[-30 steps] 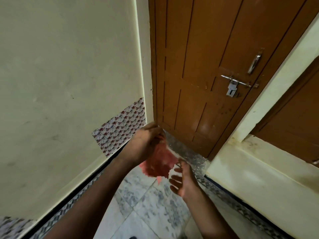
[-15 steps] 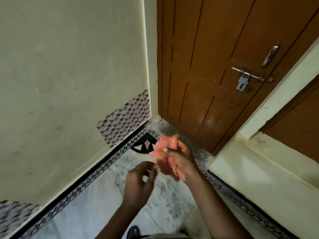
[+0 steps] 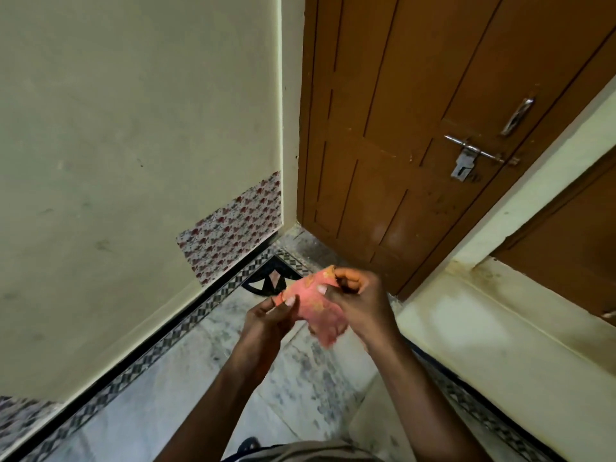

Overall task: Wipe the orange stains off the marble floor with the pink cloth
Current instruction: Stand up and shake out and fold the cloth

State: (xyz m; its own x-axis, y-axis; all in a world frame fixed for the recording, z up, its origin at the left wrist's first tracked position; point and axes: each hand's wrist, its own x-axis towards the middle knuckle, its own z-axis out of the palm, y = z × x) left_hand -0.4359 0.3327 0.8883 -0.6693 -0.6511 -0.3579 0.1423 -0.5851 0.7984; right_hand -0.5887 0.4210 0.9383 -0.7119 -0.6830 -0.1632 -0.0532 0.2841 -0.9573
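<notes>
The pink cloth (image 3: pixel 316 305), marked with orange smears, hangs in the air between both hands above the marble floor (image 3: pixel 186 391). My left hand (image 3: pixel 266 320) pinches the cloth's left edge with thumb and fingertips. My right hand (image 3: pixel 358 300) grips its upper right part, and the rest of the cloth droops below that hand. No orange stain shows on the visible grey-white floor tiles.
A cream wall (image 3: pixel 133 145) with a patterned patch (image 3: pixel 233 225) stands at the left. A closed brown door (image 3: pixel 400 145) with a metal latch (image 3: pixel 466 158) is ahead. A raised cream ledge (image 3: pixel 500 345) runs along the right. A black patterned border (image 3: pixel 160 348) edges the floor.
The cloth passed from my left hand to my right hand a second ago. My left hand has since come back up and now pinches its left edge.
</notes>
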